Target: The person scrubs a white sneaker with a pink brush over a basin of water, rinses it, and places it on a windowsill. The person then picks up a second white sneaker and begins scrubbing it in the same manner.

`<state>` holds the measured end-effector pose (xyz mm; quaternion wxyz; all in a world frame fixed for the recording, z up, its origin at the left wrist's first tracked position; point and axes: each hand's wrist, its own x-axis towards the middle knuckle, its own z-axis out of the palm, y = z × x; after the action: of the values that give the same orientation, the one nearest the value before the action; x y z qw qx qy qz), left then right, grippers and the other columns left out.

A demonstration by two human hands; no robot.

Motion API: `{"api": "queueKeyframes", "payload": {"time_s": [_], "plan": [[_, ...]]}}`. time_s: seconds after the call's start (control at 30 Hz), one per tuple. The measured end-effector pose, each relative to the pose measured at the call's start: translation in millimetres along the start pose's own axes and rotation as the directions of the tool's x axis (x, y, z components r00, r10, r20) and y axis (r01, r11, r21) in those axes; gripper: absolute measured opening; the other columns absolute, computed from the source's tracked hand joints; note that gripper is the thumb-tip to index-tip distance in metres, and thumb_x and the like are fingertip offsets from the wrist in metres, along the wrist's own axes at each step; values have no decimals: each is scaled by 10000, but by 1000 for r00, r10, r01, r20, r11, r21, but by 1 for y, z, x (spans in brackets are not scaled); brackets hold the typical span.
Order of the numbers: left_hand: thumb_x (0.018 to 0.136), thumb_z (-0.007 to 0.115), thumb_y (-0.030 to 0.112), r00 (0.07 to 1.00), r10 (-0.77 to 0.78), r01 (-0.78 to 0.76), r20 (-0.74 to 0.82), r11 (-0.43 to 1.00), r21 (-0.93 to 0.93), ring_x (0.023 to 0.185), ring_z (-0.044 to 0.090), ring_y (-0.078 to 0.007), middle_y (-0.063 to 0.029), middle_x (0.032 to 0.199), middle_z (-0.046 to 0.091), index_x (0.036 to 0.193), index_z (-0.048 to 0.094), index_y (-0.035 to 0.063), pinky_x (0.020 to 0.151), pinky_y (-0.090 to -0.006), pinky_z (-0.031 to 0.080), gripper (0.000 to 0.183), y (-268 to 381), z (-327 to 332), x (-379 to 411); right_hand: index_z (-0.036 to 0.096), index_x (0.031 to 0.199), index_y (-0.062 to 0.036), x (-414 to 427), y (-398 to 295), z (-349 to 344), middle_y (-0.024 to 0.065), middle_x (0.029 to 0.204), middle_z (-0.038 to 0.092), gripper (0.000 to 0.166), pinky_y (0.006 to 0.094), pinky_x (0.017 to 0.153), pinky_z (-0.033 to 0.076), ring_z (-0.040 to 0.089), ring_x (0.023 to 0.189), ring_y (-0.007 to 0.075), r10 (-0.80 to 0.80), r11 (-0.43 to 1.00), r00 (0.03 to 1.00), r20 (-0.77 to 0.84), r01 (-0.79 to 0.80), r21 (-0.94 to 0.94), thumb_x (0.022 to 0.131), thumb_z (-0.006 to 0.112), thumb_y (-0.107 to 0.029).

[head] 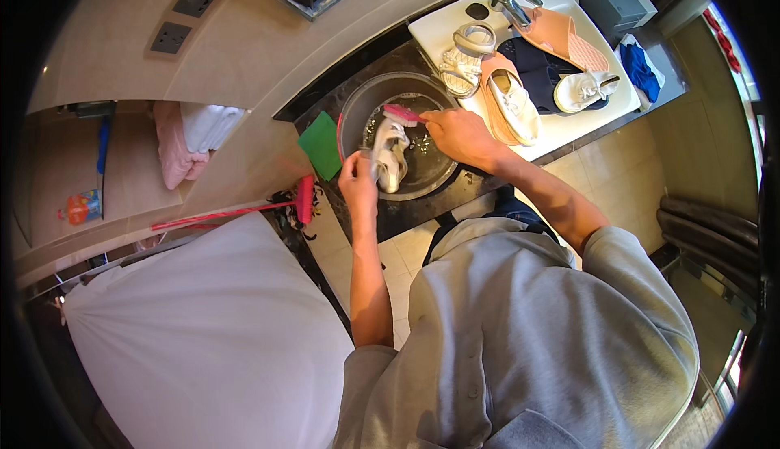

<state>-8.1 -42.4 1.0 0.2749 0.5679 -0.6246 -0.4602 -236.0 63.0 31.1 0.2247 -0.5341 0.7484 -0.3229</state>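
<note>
Over a round basin of water [448, 179], my left hand [359, 181] grips a white sandal [389, 159] by its left side. My right hand [460, 135] holds a pink scrubbing brush [402, 114], its pale bristles at the sandal's upper end. Where exactly my left fingers meet the sandal is blurred. A green cloth [323, 144] lies beside the basin on the left. To the right, a second white sandal [464, 62] rests on the white sink [609, 92], near a white lace-up shoe [515, 107].
The sink also holds another white shoe [585, 91], peach slippers [563, 37] and dark slippers [530, 65], below a chrome faucet [513, 3]. A blue cloth [640, 71] lies to its right. At the left stand a red broom [304, 199] and a surface covered in white cloth [213, 327].
</note>
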Motion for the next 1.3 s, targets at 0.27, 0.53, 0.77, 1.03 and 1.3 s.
{"api": "queueKeyframes", "payload": {"time_s": [0.27,0.53,0.77,1.03,1.3], "plan": [[1040,296,428,840,-343,543,421,515,-663,736,670,-330,-126,1035,678,1245,530,124,475,-325,442,435,-3,-4,-2,542,1274,-106,-56,-19,25,208,870,636,348,481,646,528,640,733,398,-178,976,980,-90,187,114,938,527,-195],[1042,212,446,860,-343,506,378,478,-718,821,649,-413,-152,1115,653,1260,528,144,510,-381,456,489,-2,-20,-11,606,1228,-126,-37,-3,21,181,842,649,318,473,615,519,638,697,387,-143,989,989,-39,142,-33,933,536,-223],[1001,537,251,932,264,-289,-249,955,-65,854,626,-172,-61,1009,644,1130,659,45,652,-276,490,272,23,-19,-37,658,1166,-84,-47,17,6,222,834,667,298,464,683,516,656,748,390,-99,988,995,-26,101,114,950,505,-223],[893,524,-5,769,633,-572,-86,743,349,1084,526,-363,-195,1140,552,1186,621,20,964,-439,416,310,53,11,-54,630,1146,-95,-59,28,13,211,871,673,273,476,696,527,661,776,377,119,974,993,28,-122,192,949,480,-211],[985,452,100,803,579,-545,-144,810,219,1089,533,-335,-213,1183,537,1187,616,-25,947,-409,433,288,45,22,-51,649,1181,-88,-68,4,-9,232,962,684,325,497,837,514,648,904,416,207,899,976,70,-218,381,943,478,-229]]}}
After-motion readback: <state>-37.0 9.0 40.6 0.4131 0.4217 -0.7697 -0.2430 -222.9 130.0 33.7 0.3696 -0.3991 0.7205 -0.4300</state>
